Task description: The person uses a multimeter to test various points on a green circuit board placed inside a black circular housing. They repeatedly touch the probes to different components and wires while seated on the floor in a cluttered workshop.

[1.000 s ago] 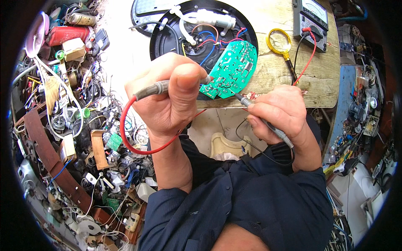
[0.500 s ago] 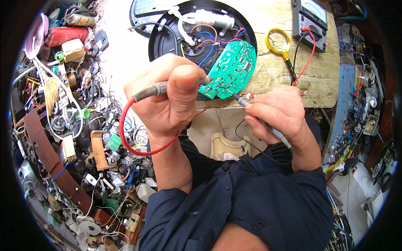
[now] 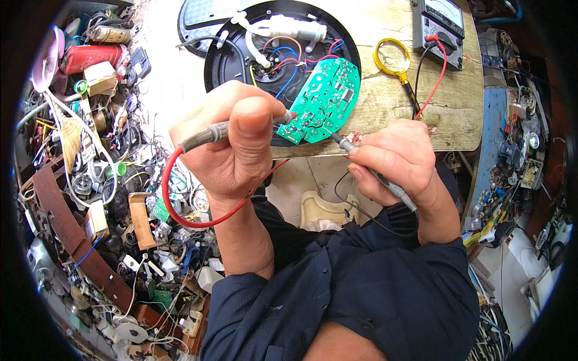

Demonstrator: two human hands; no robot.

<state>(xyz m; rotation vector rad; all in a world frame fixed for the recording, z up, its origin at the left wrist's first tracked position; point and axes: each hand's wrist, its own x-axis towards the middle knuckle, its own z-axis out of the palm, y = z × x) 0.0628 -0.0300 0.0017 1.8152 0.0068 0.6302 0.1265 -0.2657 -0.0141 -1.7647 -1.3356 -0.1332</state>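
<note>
Pinched in my left hand is a grey test probe with a thick red lead. Its tip reaches the left edge of a green circuit board. My right hand grips a second grey test probe with a black lead, its dark tip at the board's lower right edge; whether the tips touch metal is too small to tell. The board lies tilted on the rim of a round black housing holding coloured wires and a white plastic tube assembly.
A yellow-rimmed magnifying glass and an analogue multimeter with red and black leads lie on the wooden table at the right. Heaped parts and cables crowd the left, near a red cylinder. More parts fill a blue-edged shelf.
The table and the things on it have shifted slightly left in view. Both hands keep their grips, and the probe tips stay at about the same edges of the board.
</note>
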